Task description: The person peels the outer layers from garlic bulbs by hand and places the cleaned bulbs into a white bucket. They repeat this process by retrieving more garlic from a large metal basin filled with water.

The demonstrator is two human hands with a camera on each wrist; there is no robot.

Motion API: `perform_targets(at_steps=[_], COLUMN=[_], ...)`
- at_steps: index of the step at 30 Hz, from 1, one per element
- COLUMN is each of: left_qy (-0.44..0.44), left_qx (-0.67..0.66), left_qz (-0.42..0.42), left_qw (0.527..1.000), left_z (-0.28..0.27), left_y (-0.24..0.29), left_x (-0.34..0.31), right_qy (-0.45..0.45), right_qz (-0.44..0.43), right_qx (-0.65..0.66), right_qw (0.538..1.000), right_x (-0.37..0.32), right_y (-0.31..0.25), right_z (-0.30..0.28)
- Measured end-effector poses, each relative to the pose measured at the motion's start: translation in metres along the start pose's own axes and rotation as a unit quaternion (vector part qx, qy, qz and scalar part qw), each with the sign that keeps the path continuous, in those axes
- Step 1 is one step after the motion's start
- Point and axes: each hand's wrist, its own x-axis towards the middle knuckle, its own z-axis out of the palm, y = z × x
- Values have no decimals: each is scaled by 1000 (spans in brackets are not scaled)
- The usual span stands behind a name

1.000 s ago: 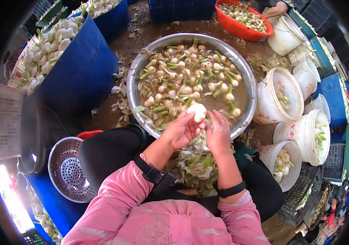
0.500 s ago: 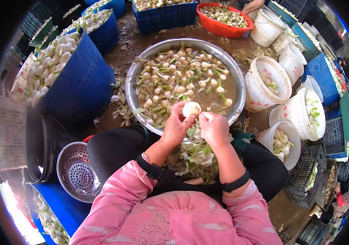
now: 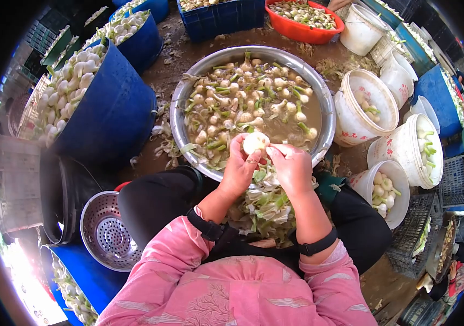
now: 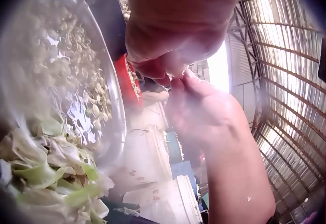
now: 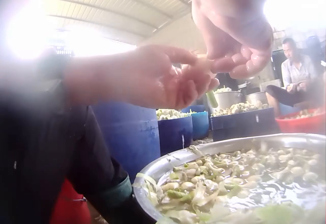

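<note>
A pale, peeled-looking garlic bulb (image 3: pixel 255 142) is held over the near rim of a metal basin (image 3: pixel 327 117). My left hand (image 3: pixel 237 169) grips it from the left with thumb and fingers. On the bulb's right side, my right hand (image 3: pixel 292 169) pinches at its surface with thumb and forefinger. The right wrist view shows a short green stem (image 5: pixel 211 99) pointing down beneath the left hand (image 5: pixel 153 76). Many garlic bulbs (image 3: pixel 245 103) with green stems float in the basin's cloudy water. Below my hands lies a heap of stripped peels (image 3: pixel 267 209).
White buckets (image 3: pixel 403 149) with garlic stand along the right. Tall blue tubs (image 3: pixel 107 103) heaped with garlic are on the left, above a metal colander (image 3: pixel 86 231). Behind the basin sits a red tub (image 3: pixel 302 33); a seated person (image 5: pixel 295 73) is near it in the right wrist view.
The hands have turned the bulb, and the right hand has come from loose fingers beside it to pinching at its side. The head view has shifted slightly.
</note>
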Motion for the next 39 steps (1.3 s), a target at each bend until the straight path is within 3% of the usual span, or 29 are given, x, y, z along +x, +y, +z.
perform_targets(at_steps=[6, 9, 12, 14, 15, 18, 20, 22, 23, 27, 30, 31, 34, 36, 38, 39], left_qy=[0, -9, -56, -41, -58, -44, -72, -53, -61, -137, -114, -58, -11, -125, -195, -213], left_qx=[47, -123, -289, -334, -367, -409, -441, -385, -384, -423, -276, -225, -74, -74, -110, -144], left_qz=[36, -38, -104, -142, -156, -185, -195, -213, -224, -274, -288, -280, -133, -114, -136, -145], left_qw=[998, 992, 950, 931, 915, 893, 873, 896, 894, 853, 910, 931, 988, 983, 965, 955], left_z=[2, -6, -18, -18, -23, -23, -32, -28, -28, -43, -39, -32, -18, -18, -18, -19], left_y=[2, 6, 15, 23, 24, 31, 27, 32, 32, 18, 25, 31, 27, 22, 21, 22], left_x=[-3, 0, 3, 1, 1, 4, 8, 8, 8, 11, 11, 8, 1, -2, -4, -4], right_qy=[34, 33, 57, -22, -82, -6, -34, -94, -57, -121, -144, -134, -104, -89, -36, 42], right_qz=[34, 22, 23, 56, 158, 80, 42, -48, -87, -152, -131, -135, -153, -167, 28, 4], right_qx=[-79, 8, -136, -218, -268, -120, -74, -24, -54, -119, -76, -53, 21, 79, 60, -20], right_qw=[996, 999, 989, 974, 947, 989, 996, 994, 993, 974, 978, 980, 982, 979, 997, 999], right_x=[-1, -1, 9, 18, 20, 12, 9, 6, 4, -4, -10, -13, -15, -14, -5, 4], right_y=[-5, 2, 39, 81, 86, 60, 15, 2, 4, 1, 0, 2, 5, 4, 6, 15], right_z=[7, 10, 13, 7, 3, -4, -14, -19, -15, -18, -20, -20, -18, -15, -13, -15])
